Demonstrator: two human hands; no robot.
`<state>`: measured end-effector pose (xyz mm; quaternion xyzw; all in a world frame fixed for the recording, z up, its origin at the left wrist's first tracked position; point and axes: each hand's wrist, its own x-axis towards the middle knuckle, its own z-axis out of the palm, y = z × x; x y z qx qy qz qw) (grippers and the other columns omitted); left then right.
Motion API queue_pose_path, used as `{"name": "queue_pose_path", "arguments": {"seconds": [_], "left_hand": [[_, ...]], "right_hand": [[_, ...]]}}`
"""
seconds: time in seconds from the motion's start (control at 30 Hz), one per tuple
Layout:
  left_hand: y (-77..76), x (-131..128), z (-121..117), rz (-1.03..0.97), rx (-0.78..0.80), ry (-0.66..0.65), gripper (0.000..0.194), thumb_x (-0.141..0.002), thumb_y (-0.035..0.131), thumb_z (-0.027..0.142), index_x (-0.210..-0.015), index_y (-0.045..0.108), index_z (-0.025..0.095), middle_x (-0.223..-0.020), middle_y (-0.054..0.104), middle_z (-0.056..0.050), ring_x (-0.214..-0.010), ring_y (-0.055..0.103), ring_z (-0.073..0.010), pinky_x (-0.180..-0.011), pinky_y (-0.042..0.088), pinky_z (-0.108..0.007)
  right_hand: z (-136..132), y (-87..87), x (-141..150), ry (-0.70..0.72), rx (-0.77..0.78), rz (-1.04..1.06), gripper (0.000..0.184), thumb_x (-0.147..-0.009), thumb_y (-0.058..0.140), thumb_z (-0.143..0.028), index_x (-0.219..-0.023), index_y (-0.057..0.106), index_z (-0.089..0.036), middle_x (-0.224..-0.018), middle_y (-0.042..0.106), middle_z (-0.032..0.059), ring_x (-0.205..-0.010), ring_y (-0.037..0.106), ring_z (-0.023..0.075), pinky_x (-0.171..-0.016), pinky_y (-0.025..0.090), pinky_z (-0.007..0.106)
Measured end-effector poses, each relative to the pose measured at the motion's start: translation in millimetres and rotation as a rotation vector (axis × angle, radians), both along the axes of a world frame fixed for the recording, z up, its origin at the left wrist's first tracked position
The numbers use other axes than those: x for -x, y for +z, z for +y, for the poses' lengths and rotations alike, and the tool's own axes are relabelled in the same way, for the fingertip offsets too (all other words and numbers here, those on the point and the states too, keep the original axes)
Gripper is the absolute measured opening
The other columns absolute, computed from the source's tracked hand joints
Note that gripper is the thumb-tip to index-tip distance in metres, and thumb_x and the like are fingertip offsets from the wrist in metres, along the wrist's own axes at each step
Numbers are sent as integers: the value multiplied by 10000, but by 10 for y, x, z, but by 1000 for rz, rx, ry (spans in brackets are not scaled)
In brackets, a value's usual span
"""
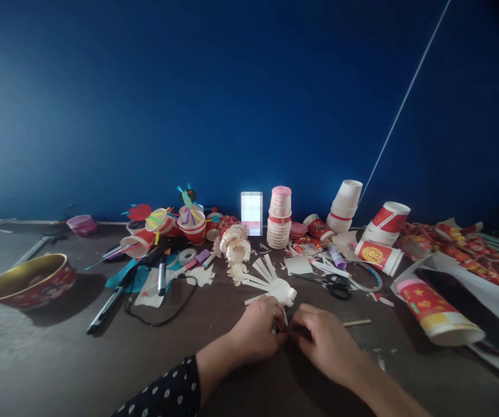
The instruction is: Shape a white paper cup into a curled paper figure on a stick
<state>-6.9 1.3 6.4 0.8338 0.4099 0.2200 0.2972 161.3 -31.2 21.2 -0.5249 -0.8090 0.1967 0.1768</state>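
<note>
A white paper cup cut into fanned strips (276, 285) lies on the dark table in front of me, and one strip end at its right is rolled up. My left hand (258, 329) is closed on the near side of this cut cup, fingers bent over its strips. My right hand (328, 341) is closed too, thumb and fingertips pinched together beside the left fingertips at the near strips. What lies between the right fingertips is mostly hidden; it looks like the end of a strip. Just beyond stands a cream-coloured curled-paper piece (235, 246).
Black scissors (338, 286) and a thin wooden stick (357, 322) lie right of my hands. Stacked paper cups (279, 229) stand behind. A red-and-yellow cup (438, 313) lies at right near a dark phone-like slab (475, 313). Leftward are a gold-lined bowl (27, 284) and a marker (161, 275).
</note>
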Motion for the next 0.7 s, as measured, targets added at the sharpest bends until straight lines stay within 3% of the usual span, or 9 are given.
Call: {"name": "queue_pose_path", "arguments": {"seconds": [0.7], "left_hand": [[23, -26, -23, 36, -45, 26, 98, -611, 587, 70, -561, 609, 151, -764, 644, -25, -767, 562, -161, -714, 413, -242]], "right_hand": [[-15, 4, 40, -20, -6, -49, 118, -733, 486, -128, -663, 549, -199, -742, 576, -4, -683, 529, 127, -595, 313, 225]]}}
